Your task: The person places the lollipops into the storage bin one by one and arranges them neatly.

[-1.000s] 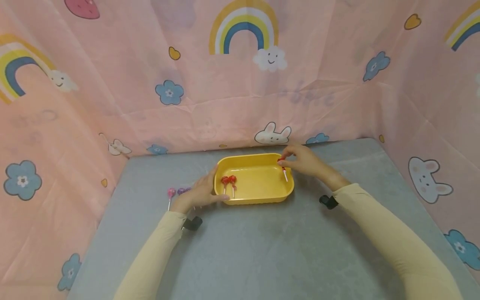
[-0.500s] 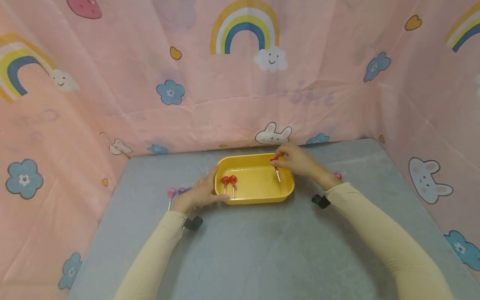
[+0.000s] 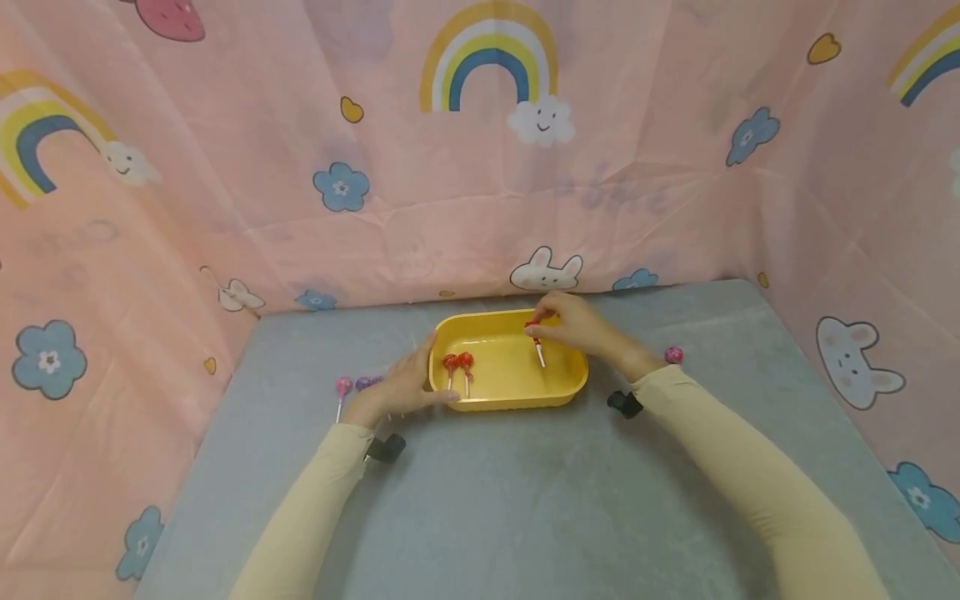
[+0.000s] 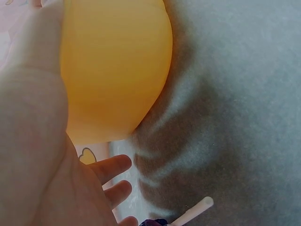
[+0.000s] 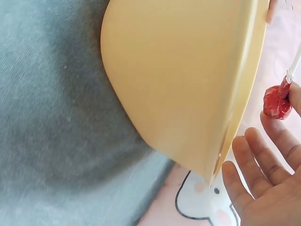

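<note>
Two red lollipops [image 3: 458,362] lie at the left end of the smooth yellow tub [image 3: 513,375], mid-frame; I see free room between them and its rounded right edge. Over the tub's right half, the right hand [image 3: 576,323] pinches a third lollipop [image 5: 277,102], wrapper crinkled. The left hand [image 3: 407,380] braces the tub's left edge, fingers spread. On grey cloth [image 3: 510,500], a round pink lollipop [image 3: 673,355] sits frame right.

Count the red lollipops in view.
3: one lollipop and another beside it at left in the yellow tray, a third pinched by the right hand over it. The left hand may hide more.
</note>
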`<state>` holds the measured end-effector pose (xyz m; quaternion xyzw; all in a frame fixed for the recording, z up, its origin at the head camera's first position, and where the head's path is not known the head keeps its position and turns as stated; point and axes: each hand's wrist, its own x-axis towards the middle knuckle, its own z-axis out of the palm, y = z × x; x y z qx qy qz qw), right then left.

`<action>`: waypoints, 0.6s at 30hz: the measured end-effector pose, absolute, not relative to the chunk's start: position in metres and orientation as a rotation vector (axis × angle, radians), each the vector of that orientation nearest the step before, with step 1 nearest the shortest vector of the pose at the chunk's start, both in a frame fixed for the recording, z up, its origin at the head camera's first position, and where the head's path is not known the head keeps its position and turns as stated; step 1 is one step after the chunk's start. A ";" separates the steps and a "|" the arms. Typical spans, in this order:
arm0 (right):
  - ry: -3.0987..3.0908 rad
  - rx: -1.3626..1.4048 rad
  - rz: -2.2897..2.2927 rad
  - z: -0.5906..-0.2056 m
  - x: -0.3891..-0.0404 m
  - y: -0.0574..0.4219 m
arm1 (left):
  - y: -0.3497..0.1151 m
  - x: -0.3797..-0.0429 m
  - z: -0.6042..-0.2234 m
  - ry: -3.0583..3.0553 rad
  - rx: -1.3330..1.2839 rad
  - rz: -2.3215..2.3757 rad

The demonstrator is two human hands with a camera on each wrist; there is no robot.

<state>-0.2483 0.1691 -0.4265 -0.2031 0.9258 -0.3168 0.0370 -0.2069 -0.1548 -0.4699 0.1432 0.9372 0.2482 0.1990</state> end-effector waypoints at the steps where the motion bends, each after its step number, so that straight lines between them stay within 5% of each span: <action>1: 2.839 -0.620 -0.974 -0.427 -0.249 0.168 | -0.155 -0.207 -0.470 2.621 0.402 0.690; 18: 2.846 -0.597 -0.945 -0.437 -0.252 0.149 | -0.156 -0.207 -0.472 2.614 0.403 0.703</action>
